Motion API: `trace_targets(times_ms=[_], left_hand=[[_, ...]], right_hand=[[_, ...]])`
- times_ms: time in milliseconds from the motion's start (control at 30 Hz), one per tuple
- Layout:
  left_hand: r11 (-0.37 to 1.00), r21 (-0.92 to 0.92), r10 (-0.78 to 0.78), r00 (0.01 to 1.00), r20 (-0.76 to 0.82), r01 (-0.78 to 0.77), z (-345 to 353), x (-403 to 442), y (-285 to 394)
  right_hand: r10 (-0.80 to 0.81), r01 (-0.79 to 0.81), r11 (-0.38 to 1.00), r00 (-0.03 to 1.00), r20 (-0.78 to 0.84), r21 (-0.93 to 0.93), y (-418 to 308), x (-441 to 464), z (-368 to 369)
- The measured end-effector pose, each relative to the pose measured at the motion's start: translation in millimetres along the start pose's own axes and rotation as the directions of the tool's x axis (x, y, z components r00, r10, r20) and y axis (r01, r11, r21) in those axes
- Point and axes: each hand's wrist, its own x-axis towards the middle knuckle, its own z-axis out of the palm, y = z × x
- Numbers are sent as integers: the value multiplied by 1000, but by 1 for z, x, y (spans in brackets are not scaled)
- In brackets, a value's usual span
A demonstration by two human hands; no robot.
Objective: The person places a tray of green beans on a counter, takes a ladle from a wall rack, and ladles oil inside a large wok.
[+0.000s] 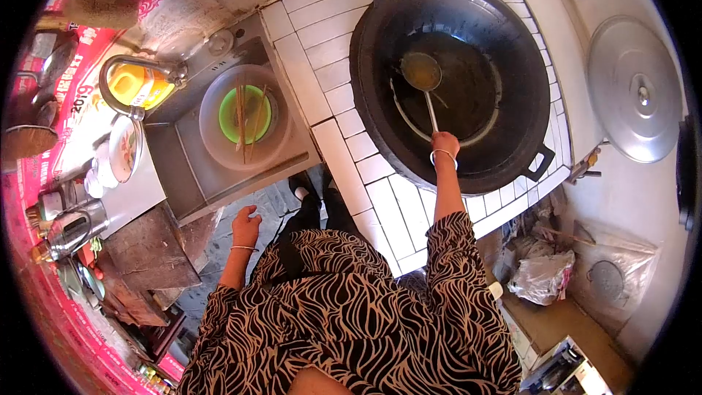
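My right hand (445,145) is closed around the handle of a metal ladle (430,106). The ladle's bowl rests inside a large black wok (523,66), with yellowish liquid in it. More shiny liquid (468,95) pools in the bottom of the wok. By my side, over the floor, hangs my left hand (246,227), its fingers loosely bent and apart, holding nothing.
The wok sits in a white-tiled stove top (380,201). Left of it, a sink (186,175) holds a translucent basin (208,128) with a green bowl (267,113) and chopsticks (241,121). A faucet (110,77) arches nearby. A large lid (621,80) leans at right.
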Motion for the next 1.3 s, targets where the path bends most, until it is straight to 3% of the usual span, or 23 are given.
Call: trace_targets(times_ms=[33,167,300,400,600,667,833,967,1067,1167,1200,1300], left_hand=[[1000,3,10,1000,-6,-10,1,1,-4],[999,2,54,998,-23,-54,2,0,-7],[995,-6,103,994,-41,-104,10,5,-13],[993,-39,106,992,-61,-109,19,8,-31],[983,15,184,979,-90,-183,14,-3,-18],[989,-14,144,983,-112,-146,13,-10,-13],[994,-15,102,986,-128,-105,12,-16,-9],[995,-62,65,991,-116,-73,12,-18,-6],[994,-78,65,991,-118,-74,15,-16,-11],[986,-45,152,980,-127,-158,18,-8,-11],[980,-32,188,973,-135,-194,18,-7,-10],[992,30,124,984,-128,-121,10,-12,-10]], right_hand=[[-15,23,991,998,-62,130,2,-1,7],[-170,194,945,979,-113,264,-20,-28,-6],[-224,252,885,967,-117,392,-59,-66,-29],[-284,259,835,958,-21,486,-79,-92,-34],[-444,364,839,887,123,404,-108,-135,-19],[-500,415,830,850,166,372,-112,-144,-9],[-673,686,725,723,155,-54,-135,-165,17],[-756,751,575,639,140,-324,-149,-178,38],[-850,782,463,525,39,-417,-151,-178,44],[-846,761,493,533,-26,-422,-144,-168,30],[-813,737,560,577,-80,-378,-141,-165,24],[-697,654,717,673,-248,-240,-117,-139,9]])
